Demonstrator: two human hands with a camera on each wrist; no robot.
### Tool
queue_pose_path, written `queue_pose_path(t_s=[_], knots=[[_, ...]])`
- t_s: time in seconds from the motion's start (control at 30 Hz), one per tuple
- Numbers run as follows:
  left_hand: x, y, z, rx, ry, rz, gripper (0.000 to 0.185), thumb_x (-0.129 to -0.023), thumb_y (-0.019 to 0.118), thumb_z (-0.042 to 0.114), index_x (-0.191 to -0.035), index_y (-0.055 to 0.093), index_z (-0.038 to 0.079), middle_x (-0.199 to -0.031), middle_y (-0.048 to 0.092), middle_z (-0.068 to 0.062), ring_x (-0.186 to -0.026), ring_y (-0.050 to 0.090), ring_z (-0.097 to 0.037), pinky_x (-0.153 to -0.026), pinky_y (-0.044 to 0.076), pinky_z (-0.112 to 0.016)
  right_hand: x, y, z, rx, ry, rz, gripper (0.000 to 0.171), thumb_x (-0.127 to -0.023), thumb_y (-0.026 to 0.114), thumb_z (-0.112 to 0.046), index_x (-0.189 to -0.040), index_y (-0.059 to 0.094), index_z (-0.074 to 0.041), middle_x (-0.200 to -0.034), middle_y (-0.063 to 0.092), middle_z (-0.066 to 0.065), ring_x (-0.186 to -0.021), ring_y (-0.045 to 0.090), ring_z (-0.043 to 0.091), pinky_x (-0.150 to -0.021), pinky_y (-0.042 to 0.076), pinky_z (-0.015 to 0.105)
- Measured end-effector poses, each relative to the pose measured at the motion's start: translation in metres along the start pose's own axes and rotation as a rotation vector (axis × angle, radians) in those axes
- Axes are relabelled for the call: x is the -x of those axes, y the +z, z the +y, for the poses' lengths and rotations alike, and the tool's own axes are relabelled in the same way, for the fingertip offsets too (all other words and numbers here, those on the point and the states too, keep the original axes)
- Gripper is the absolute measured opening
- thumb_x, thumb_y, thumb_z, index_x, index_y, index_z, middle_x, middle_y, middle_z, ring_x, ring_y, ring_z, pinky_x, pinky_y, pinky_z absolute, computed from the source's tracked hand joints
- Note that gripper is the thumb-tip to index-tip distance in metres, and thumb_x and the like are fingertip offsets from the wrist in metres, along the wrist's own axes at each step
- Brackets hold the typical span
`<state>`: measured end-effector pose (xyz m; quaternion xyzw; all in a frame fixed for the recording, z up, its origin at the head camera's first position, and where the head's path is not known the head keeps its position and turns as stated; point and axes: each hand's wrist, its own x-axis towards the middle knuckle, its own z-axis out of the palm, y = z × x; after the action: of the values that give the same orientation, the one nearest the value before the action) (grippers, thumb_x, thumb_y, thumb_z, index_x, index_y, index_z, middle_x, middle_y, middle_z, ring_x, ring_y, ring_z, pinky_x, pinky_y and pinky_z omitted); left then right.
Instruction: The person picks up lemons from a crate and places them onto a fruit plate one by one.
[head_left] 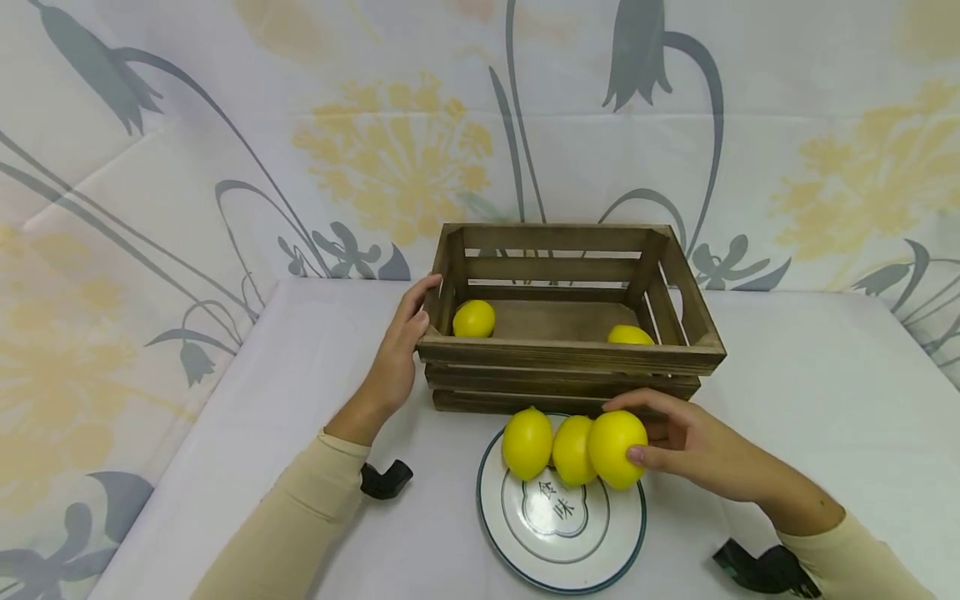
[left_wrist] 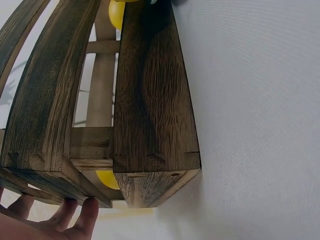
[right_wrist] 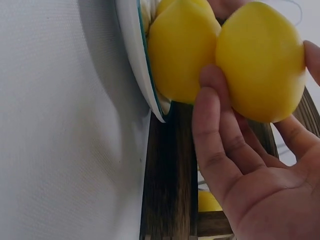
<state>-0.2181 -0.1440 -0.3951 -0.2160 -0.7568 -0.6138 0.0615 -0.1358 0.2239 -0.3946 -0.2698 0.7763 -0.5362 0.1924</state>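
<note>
The left hand (head_left: 395,358) rests flat, fingers straight, against the left end of a wooden crate (head_left: 570,357) holding two lemons. In front of the crate, a white plate (head_left: 558,546) carries three lemons; the right hand (head_left: 686,446) grips the rightmost lemon (head_left: 617,448) between thumb and fingers.

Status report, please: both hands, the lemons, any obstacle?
Right hand grips rightmost lemon at plate. Left hand rests on crate side. Two lemons inside crate. Nothing in the way.

Cloth-draped tabletop (head_left: 787,375), flowered backdrop (head_left: 225,125)
</note>
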Motion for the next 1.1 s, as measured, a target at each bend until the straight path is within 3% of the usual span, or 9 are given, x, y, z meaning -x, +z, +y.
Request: queue_pose_path(t_s=[0.27,0.67,0.93,1.1], knots=[[-0.0007,-0.0006,0.0006,0.005,0.002,-0.003,0.055,-0.105,0.022,0.029,-0.157,0.027,0.013,-0.166,0.019,-0.005,-0.155,0.011,-0.021,-0.125,0.01,-0.053,-0.0012,-0.0027,0.0024,0.0,0.034,-0.049,0.046,-0.099,0.058,-0.006,-0.141,0.042,0.004,-0.139,0.045,0.029,-0.113,0.066,0.008,-0.085,0.059,0.031],[-0.001,0.001,-0.001,-0.006,0.006,-0.003,0.055,-0.104,0.024,0.032,-0.156,0.029,0.015,-0.165,0.02,-0.002,-0.154,0.011,-0.016,-0.125,0.009,-0.049,0.0003,-0.0014,0.0049,0.067,0.069,-0.081,0.041,-0.094,0.067,-0.01,-0.131,0.051,-0.007,-0.135,0.05,0.023,-0.102,0.068,0.016,-0.083,0.057,0.028],[-0.0009,0.0006,-0.0027,-0.001,-0.003,-0.004,0.054,-0.104,0.024,0.032,-0.156,0.029,0.016,-0.166,0.019,0.0,-0.154,0.011,-0.016,-0.125,0.01,-0.051,0.001,0.0004,0.0061,0.108,0.106,-0.069,0.044,-0.091,0.072,-0.015,-0.13,0.051,-0.009,-0.132,0.052,0.023,-0.085,0.069,0.017,-0.074,0.057,0.029],[-0.0005,0.0008,-0.0035,-0.01,-0.001,-0.002,0.054,-0.105,0.024,0.032,-0.156,0.029,0.017,-0.165,0.02,0.0,-0.154,0.012,-0.015,-0.126,0.009,-0.048,0.0001,0.0006,0.0081,0.125,0.123,-0.074,0.045,-0.091,0.072,-0.017,-0.13,0.052,-0.01,-0.134,0.051,0.023,-0.083,0.069,0.017,-0.073,0.057,0.028]])
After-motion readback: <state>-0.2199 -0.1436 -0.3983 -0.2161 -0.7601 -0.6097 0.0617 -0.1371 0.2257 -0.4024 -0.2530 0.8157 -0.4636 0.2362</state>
